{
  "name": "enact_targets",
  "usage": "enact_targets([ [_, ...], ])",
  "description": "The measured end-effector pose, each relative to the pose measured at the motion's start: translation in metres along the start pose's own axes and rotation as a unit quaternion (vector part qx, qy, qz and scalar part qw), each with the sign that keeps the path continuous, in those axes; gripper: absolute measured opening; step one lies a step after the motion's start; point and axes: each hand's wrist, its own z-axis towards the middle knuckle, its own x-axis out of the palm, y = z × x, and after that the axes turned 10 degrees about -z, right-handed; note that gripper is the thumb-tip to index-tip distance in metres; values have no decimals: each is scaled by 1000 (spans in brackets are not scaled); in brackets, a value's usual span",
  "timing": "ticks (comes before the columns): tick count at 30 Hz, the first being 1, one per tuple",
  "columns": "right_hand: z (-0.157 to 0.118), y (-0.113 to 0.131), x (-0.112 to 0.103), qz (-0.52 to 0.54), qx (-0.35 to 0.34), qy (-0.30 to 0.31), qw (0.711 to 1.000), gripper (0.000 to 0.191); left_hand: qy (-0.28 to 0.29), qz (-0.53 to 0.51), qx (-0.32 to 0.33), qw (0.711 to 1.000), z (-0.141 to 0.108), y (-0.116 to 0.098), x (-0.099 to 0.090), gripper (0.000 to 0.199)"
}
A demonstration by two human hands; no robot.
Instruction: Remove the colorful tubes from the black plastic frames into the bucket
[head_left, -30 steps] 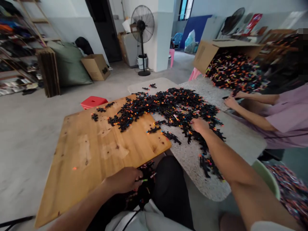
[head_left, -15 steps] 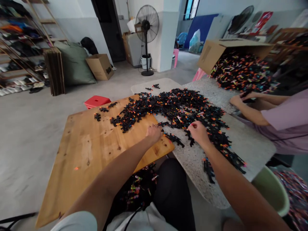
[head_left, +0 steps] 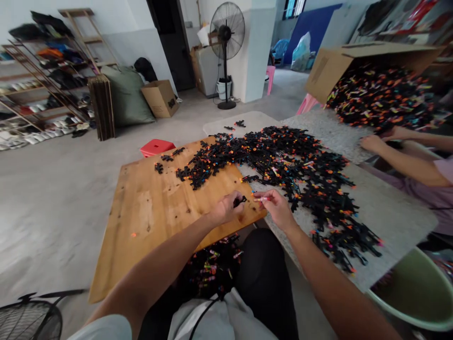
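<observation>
My left hand [head_left: 227, 208] is closed around a black toy gun [head_left: 239, 201], most of which its fingers hide. Facing it, my right hand [head_left: 278, 208] pinches a small pink-and-white piece [head_left: 261, 199] between thumb and fingertips. Both hands are above the near right corner of the wooden board [head_left: 152, 236], a short gap apart. Beyond them a long heap of black toy guns [head_left: 255, 148] with orange, blue and yellow bits spreads across the board and the speckled stone tabletop [head_left: 396, 212]. One toy gun with an orange tip [head_left: 255, 179] lies just past my fingers.
A tipped cardboard box [head_left: 327, 71] spills more toy parts at the right, where a co-worker's hands [head_left: 375, 141] work. A green tub [head_left: 406, 283] stands below the table edge. A red stool [head_left: 157, 147] is behind the board. More toy parts [head_left: 212, 269] lie below the board.
My left hand has lifted a black toy gun from the board's edge. My right hand has come left from the heap with the small piece. The view has swung slightly left.
</observation>
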Motion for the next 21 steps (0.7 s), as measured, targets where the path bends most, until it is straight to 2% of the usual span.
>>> enact_targets([
  [4, -5, 14, 4, -85, -33, 32, 995, 22, 4, -20, 39, 999, -10, -16, -9, 10],
  [7, -8, 29, 5, -132, -44, 84, 987, 29, 33, 1, 96, 995, -12, -27, -20, 15],
  [10, -11, 38, 5, -141, -23, 118, 983, 38, 77, 60, 135, 986, -13, -36, -30, 23],
  [15, -13, 40, 6, -152, -17, 129, 980, 43, 115, 165, 173, 964, -14, -42, -39, 29],
  [18, -14, 41, 8, -179, -60, 111, 976, 38, 117, 198, 189, 955, -15, -42, -40, 31],
  [21, -14, 42, 9, -219, -152, 78, 961, 31, 118, 202, 188, 954, -16, -43, -41, 30],
])
